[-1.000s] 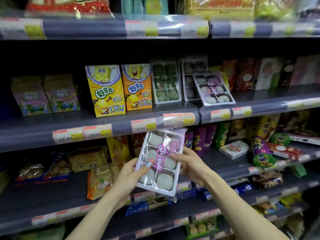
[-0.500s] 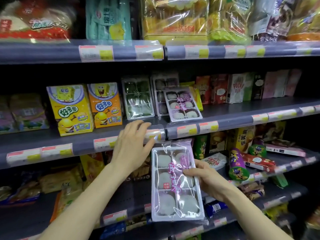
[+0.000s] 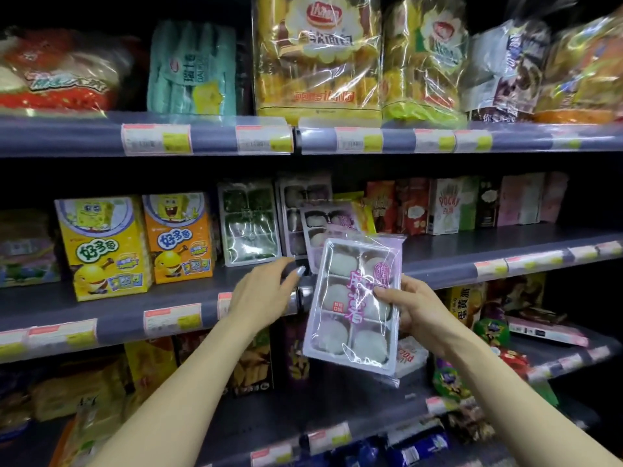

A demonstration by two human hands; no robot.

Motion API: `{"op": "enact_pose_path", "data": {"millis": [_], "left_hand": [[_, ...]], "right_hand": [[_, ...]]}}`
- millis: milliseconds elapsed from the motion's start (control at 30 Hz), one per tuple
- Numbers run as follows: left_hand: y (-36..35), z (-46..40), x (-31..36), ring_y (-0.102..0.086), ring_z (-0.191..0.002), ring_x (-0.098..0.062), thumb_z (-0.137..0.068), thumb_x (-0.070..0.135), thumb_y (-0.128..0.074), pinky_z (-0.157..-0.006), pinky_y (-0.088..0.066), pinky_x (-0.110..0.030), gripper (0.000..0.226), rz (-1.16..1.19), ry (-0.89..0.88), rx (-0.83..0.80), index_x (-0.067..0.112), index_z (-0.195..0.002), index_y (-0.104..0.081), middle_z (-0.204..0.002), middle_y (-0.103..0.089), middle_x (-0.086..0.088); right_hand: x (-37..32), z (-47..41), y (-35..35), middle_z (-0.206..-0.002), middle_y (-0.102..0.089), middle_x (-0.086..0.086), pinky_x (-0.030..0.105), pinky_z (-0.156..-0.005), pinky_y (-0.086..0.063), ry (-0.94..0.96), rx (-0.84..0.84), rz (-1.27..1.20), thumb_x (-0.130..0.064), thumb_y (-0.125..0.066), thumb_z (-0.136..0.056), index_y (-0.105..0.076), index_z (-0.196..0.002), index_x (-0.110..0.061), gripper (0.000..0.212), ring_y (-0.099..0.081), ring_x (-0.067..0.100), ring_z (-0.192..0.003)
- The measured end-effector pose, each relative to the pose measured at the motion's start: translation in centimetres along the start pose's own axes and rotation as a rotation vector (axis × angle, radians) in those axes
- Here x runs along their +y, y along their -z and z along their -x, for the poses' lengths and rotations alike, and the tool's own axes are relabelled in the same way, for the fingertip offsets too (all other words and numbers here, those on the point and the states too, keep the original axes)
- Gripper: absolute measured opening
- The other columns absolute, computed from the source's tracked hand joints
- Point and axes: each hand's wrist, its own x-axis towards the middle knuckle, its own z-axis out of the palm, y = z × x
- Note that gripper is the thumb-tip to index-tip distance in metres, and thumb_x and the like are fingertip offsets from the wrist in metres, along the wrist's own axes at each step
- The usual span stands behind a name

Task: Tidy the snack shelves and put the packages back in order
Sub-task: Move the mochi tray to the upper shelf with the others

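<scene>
My right hand (image 3: pixel 409 306) grips a clear purple-labelled mochi pack (image 3: pixel 350 305) by its right edge, holding it upright in front of the middle shelf (image 3: pixel 472 251). Behind it a second purple mochi pack (image 3: pixel 332 220) leans tilted against upright mochi packs (image 3: pixel 296 210), beside a green mochi pack (image 3: pixel 247 224). My left hand (image 3: pixel 266 293) reaches with loosely extended fingers over the middle shelf's front rail, just left of the held pack, holding nothing.
Two yellow and orange cartoon snack boxes (image 3: pixel 104 247) stand left of the mochi. Pocky boxes (image 3: pixel 448 205) line the right of the middle shelf. Bread bags (image 3: pixel 317 59) fill the top shelf. Mixed snacks lie scattered on the lower shelves (image 3: pixel 546 335).
My right hand has raised the mochi pack up to the middle shelf level. My left hand let go of it earlier and now sits at the shelf rail beside it.
</scene>
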Motion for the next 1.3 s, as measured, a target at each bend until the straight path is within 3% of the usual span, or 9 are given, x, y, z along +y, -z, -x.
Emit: {"op": "enact_pose_path", "data": {"millis": [67,200,400,500,633,767,1000,1133,1300], "left_hand": [[-0.1,-1.2,0.8,-0.06,-0.107,-0.023,-0.098,0.05,-0.036,-0.073,-0.044,-0.032,0.046,0.091,0.047,-0.017,0.027,-0.136,-0.049,-0.119,-0.065,0.001],[-0.5,-3.2,2.0,-0.059,-0.108,-0.019,-0.096,0.055,-0.037,-0.087,-0.05,-0.037,0.047,0.317,0.089,-0.032,0.027,-0.126,-0.06,-0.12,-0.065,0.006],[-0.7,-5.3,2.4,-0.055,-0.089,-0.008,-0.099,0.043,-0.041,-0.079,-0.042,-0.027,0.035,0.567,0.166,-0.06,0.023,-0.115,-0.064,-0.103,-0.059,0.007],[-0.8,-6.1,2.4,-0.059,-0.109,-0.015,-0.095,0.051,-0.043,-0.1,-0.044,-0.036,0.048,0.655,0.195,-0.103,0.016,-0.122,-0.061,-0.121,-0.063,0.002],[-0.9,-6.9,2.8,-0.057,-0.102,-0.016,-0.093,0.049,-0.049,-0.099,-0.043,-0.036,0.031,0.775,0.253,-0.138,0.024,-0.108,-0.059,-0.097,-0.062,0.011],[-1.1,-7.5,3.0,-0.057,-0.1,-0.012,-0.09,0.045,-0.056,-0.091,-0.049,-0.032,0.051,0.87,0.284,-0.15,0.014,-0.131,-0.051,-0.109,-0.062,0.008],[-2.0,-8.4,2.7,-0.046,-0.129,-0.023,-0.086,0.035,-0.068,-0.107,-0.039,-0.04,0.078,0.866,0.3,-0.125,0.008,-0.148,-0.028,-0.147,-0.042,-0.008],[-2.2,-8.5,2.7,-0.049,-0.126,-0.025,-0.085,0.034,-0.068,-0.084,-0.046,-0.03,0.078,0.904,0.314,-0.134,0.009,-0.148,-0.029,-0.145,-0.044,-0.009],[-2.4,-8.7,2.7,-0.06,-0.097,-0.02,-0.086,0.024,-0.068,-0.06,-0.042,-0.024,0.066,0.928,0.34,-0.12,0.01,-0.143,-0.037,-0.12,-0.063,-0.008]], "right_hand": [[-1.2,-1.6,0.6,-0.096,-0.074,0.014,0.038,-0.071,-0.059,0.029,0.024,0.028,-0.004,-0.061,-0.087,-0.065,-0.107,-0.005,0.02,-0.072,0.024,-0.081],[-3.5,-4.8,1.5,-0.086,-0.074,0.007,0.023,-0.052,-0.054,0.05,0.061,0.082,-0.005,-0.061,-0.089,-0.067,-0.097,-0.008,0.011,-0.07,0.016,-0.069],[-5.4,-9.5,2.0,-0.085,-0.074,0.007,0.025,-0.059,-0.055,0.049,0.042,0.186,-0.009,-0.061,-0.091,-0.067,-0.104,-0.003,0.015,-0.07,0.016,-0.071],[-5.5,-11.5,1.6,-0.1,-0.072,0.018,0.029,-0.065,-0.059,0.04,0.039,0.178,-0.008,-0.062,-0.09,-0.062,-0.114,0.001,0.026,-0.071,0.022,-0.078],[-4.9,-13.6,0.9,-0.092,-0.072,0.017,0.034,-0.067,-0.06,0.054,0.047,0.202,-0.008,-0.062,-0.091,-0.059,-0.117,0.003,0.029,-0.071,0.022,-0.071],[-3.5,-14.8,0.3,-0.102,-0.071,0.017,0.05,-0.091,-0.053,0.188,0.139,0.308,-0.018,-0.061,-0.093,-0.065,-0.102,-0.013,0.011,-0.067,0.031,-0.094],[-1.9,-15.6,-0.1,-0.101,-0.072,0.007,0.049,-0.086,-0.053,0.313,0.297,0.464,-0.034,-0.062,-0.088,-0.067,-0.104,-0.021,0.021,-0.067,0.03,-0.094],[-2.0,-15.7,0.2,-0.132,-0.057,0.005,0.044,-0.104,-0.042,0.265,0.284,0.448,-0.041,-0.065,-0.087,-0.053,-0.134,-0.013,0.056,-0.053,0.024,-0.121],[-2.1,-15.5,0.6,-0.143,-0.043,-0.002,0.032,-0.103,-0.039,0.07,0.125,0.247,-0.042,-0.065,-0.086,-0.026,-0.15,-0.018,0.078,-0.055,0.015,-0.115]]}}
